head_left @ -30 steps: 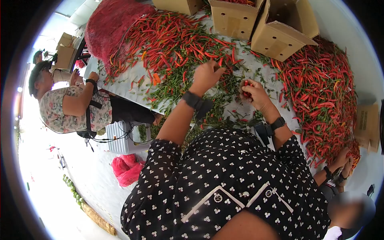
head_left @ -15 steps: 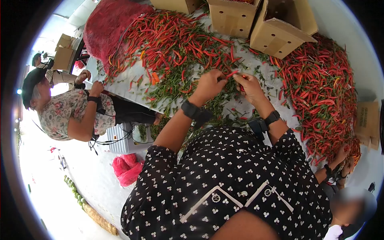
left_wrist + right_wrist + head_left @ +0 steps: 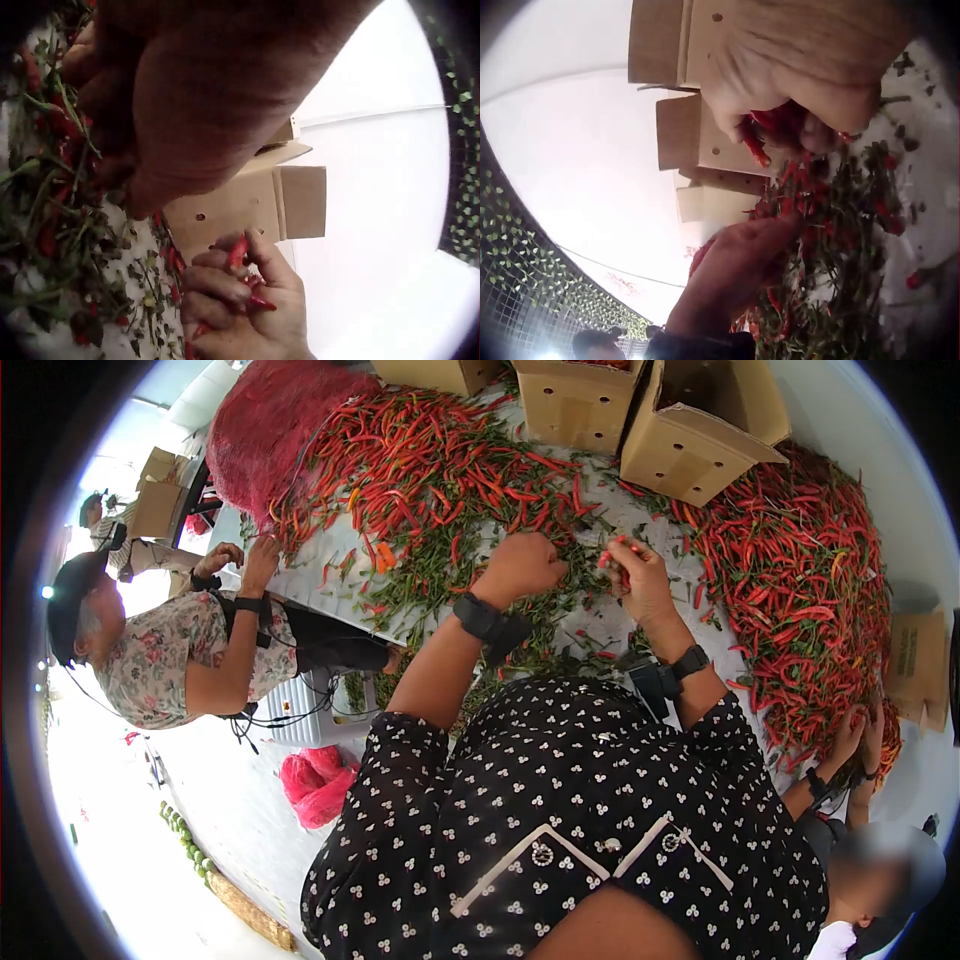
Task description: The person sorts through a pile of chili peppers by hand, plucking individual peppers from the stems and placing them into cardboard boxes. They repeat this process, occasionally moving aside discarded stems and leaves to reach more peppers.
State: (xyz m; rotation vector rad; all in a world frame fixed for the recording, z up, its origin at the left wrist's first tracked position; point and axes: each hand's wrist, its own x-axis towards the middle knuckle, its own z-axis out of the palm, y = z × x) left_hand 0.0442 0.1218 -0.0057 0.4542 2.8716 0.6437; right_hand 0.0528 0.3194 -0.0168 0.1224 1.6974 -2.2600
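In the head view my right hand (image 3: 645, 585) is raised over the table and grips several red chillies (image 3: 620, 545) in its curled fingers. The left wrist view shows these chillies (image 3: 238, 253) poking out between thumb and fingers, palm side visible. My left hand (image 3: 522, 568) is lower and to the left, fingers bent down at the heap of loose red chillies and green stems (image 3: 470, 530). In the right wrist view the left hand (image 3: 739, 259) has its fingertips among the chillies; I cannot tell whether they pinch one.
Open cardboard boxes (image 3: 690, 455) stand at the back of the table. A large chilli pile (image 3: 790, 580) lies to the right, where another person's hands (image 3: 850, 740) work. A red net sack (image 3: 270, 440) lies back left. Another person (image 3: 170, 630) stands at the left edge, near a white stool (image 3: 300, 710).
Half a second ago my hands met over a red chilli. Since then they have parted: the right moved off to the right with chillies, while the left dropped towards the heap.
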